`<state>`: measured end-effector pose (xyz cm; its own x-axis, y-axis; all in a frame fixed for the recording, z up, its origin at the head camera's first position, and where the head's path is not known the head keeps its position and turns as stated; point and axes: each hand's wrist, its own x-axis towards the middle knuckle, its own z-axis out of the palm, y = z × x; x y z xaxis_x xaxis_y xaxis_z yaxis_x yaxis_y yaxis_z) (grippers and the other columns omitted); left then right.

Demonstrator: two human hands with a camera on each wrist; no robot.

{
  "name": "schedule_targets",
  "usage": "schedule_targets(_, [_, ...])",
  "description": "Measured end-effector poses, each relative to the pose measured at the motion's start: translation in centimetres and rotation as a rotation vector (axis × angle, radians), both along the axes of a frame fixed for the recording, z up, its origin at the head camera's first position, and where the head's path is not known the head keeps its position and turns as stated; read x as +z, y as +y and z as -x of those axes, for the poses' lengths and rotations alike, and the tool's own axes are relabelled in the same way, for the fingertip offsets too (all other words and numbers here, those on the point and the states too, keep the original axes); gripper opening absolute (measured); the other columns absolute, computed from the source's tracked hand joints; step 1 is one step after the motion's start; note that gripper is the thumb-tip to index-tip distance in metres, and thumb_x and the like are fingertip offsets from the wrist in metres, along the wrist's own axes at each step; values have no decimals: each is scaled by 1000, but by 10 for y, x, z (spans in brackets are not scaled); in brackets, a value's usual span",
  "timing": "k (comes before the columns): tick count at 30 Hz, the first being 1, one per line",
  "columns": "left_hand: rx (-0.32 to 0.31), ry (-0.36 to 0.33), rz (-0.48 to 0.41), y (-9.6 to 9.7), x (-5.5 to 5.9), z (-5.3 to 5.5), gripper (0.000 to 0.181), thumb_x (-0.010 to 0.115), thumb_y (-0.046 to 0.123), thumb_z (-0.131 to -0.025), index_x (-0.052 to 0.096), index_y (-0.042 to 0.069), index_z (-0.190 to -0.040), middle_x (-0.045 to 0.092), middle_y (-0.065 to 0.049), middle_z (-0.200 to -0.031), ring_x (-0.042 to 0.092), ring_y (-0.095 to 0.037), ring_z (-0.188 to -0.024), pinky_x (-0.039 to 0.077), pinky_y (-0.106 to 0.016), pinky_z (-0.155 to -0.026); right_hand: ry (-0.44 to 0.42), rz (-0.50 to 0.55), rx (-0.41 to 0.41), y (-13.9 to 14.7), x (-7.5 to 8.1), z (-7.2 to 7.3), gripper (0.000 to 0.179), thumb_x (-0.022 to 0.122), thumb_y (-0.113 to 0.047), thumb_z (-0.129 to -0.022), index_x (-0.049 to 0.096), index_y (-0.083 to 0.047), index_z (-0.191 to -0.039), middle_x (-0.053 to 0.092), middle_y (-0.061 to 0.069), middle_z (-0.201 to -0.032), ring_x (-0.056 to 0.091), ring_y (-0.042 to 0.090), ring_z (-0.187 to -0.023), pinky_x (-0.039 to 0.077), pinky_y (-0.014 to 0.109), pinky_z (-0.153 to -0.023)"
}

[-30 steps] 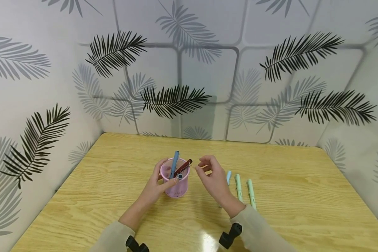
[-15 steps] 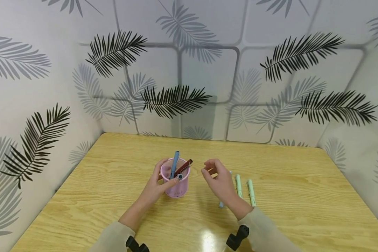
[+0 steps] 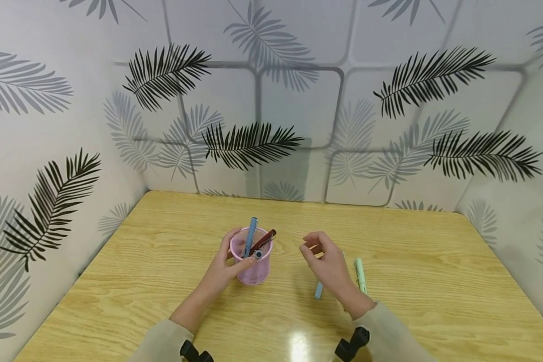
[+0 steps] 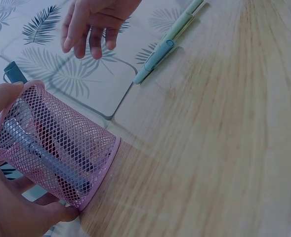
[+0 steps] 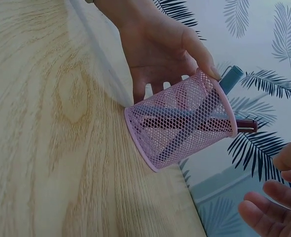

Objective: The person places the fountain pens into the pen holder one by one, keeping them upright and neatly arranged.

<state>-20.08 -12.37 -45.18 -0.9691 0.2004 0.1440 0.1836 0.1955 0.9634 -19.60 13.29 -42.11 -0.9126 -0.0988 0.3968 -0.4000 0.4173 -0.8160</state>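
Note:
My left hand (image 3: 221, 269) holds a pink mesh pen cup (image 3: 255, 275) upright on the table, with its thumb at the rim and its fingers round the far side. In the cup lean a blue pen (image 3: 251, 236), a dark red pen (image 3: 263, 240) and another pen (image 3: 259, 255) whose round end shows at the rim. Holding nothing, my right hand (image 3: 329, 261) hovers right of the cup with loosely bent fingers. Below it lies a light blue pen (image 3: 319, 290), partly hidden by the hand. A light green pen (image 3: 361, 275) lies further right, its lower end behind the wrist.
The wooden table (image 3: 434, 281) reaches back to a wall (image 3: 298, 100) printed with leaves. In the left wrist view, a blue pen (image 4: 152, 64) and a green pen (image 4: 181, 23) lie on the table beyond the cup.
My right hand has drawn away from the cup, rightward and slightly nearer me. It now mostly covers one green pen and uncovers the blue pen's near end. The left hand and cup stay put.

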Motion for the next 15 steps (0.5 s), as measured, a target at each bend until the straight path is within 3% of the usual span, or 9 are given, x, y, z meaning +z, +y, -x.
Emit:
schedule_targets(6, [-2,-5,-6,0,1,-1,75,68,26,-85,23,28,-145,37,-10,-140,41,-35,-120,39,-51,-91,-1,-20,-27,7,-2,0,16,63,-11,-89,59,-9,-105,61,3,-91,59,17,-76,49,27,-60])
schedule_targets(15, [-5,-4,-13,-1,1,-1,73,68,26,-86,24,33,-143,39,-7,-138,41,-34,-118,39,-50,-91,-74,-30,-60,26,1,0,19,62,-15,-90,59,-9,-108,61,5,-95,57,19,-80,48,26,-61])
